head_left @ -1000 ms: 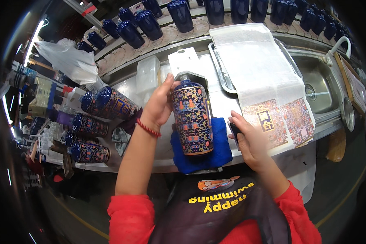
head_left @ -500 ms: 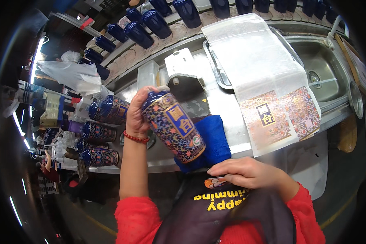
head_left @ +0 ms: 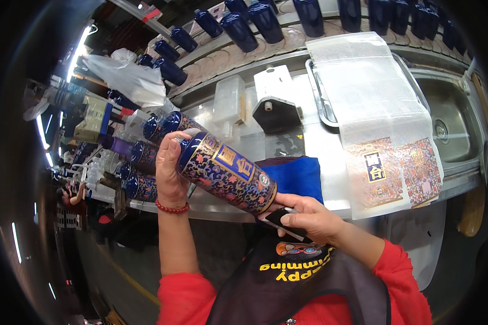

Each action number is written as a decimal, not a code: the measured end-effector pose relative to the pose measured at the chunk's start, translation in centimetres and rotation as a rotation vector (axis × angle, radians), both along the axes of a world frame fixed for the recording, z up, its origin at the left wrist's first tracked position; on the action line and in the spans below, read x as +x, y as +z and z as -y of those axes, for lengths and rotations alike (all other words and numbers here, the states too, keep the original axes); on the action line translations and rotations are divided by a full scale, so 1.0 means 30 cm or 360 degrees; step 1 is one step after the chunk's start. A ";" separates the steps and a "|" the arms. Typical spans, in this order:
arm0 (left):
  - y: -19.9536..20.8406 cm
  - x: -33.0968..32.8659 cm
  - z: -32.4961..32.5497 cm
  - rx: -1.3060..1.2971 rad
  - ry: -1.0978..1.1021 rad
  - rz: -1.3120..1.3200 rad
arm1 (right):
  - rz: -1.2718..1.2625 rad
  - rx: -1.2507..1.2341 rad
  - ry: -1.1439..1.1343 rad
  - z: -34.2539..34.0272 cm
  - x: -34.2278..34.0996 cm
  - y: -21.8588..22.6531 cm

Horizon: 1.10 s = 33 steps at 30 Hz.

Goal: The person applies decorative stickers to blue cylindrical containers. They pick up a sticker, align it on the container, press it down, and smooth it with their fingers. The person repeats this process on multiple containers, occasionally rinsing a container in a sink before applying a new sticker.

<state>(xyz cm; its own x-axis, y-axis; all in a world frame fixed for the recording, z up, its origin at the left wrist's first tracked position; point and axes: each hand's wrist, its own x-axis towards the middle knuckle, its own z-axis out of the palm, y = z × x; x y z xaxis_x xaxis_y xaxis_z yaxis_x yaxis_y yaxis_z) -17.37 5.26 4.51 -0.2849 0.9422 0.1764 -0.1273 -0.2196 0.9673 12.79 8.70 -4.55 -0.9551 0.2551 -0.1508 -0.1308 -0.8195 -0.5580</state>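
Note:
My left hand (head_left: 171, 170) is wrapped round the neck end of a dark blue bottle (head_left: 228, 172) covered in a colourful floral pattern with a blue and gold panel. The bottle lies tilted in the air, its base pointing right and down. At that base, my right hand (head_left: 315, 221) grips a flat black scraper (head_left: 287, 222) with a pale edge; its fingertips reach under the bottle's bottom edge. Behind the bottle, a folded blue cloth (head_left: 303, 179) lies at the bench's front edge. Patterned transfer sheets (head_left: 374, 168) under whitish backing paper rest to the right.
Plain blue bottles (head_left: 238, 32) line the conveyor at the back. Patterned bottles (head_left: 141, 187) lie at the left. A clear plastic box (head_left: 229, 99) and a white-and-black stand (head_left: 276, 100) sit mid-bench. A metal sink (head_left: 444, 111) is at the right.
The bottle has come lower and tipped closer to level. My right hand has risen from the apron to the bottle's base, and the black scraper now shows in it. The view has shifted left.

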 end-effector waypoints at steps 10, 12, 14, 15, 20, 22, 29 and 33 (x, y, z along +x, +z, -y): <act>0.296 -0.036 0.101 -0.0142 0.0005 -0.0629 | -0.0404 -0.0272 0.0152 -0.034 -0.095 -0.007; 0.322 -0.046 0.127 -0.0240 0.0028 -0.0663 | -0.0367 -0.0142 0.0181 -0.031 -0.106 -0.007; 0.330 -0.059 0.146 -0.0311 0.0072 -0.0695 | -0.0296 0.0036 0.0204 -0.027 -0.113 -0.008; 0.329 -0.064 0.153 -0.0330 0.0108 -0.0715 | -0.0313 0.0079 0.0220 -0.024 -0.112 -0.007; 0.271 -0.083 0.185 -0.0308 0.0341 -0.0763 | -0.0352 0.0137 0.0163 -0.009 -0.098 0.007; 0.251 -0.082 0.194 -0.0283 0.0369 -0.0711 | -0.0409 0.0113 0.0178 -0.007 -0.092 0.015; 0.240 -0.064 0.262 -0.0293 0.0185 -0.0516 | -0.0512 -0.0053 0.0171 -0.010 -0.085 0.010; 0.234 -0.066 0.293 -0.0350 0.0219 -0.0546 | -0.0501 -0.0052 0.0158 -0.007 -0.081 0.002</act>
<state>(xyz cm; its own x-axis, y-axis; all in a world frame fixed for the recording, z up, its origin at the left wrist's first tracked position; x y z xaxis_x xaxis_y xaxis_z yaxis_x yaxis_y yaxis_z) -19.35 -3.51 11.52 -0.3705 0.9252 0.0822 0.2263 0.0041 0.9741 10.36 8.92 -4.49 -0.9761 0.1582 0.1489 -0.2110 -0.8538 -0.4760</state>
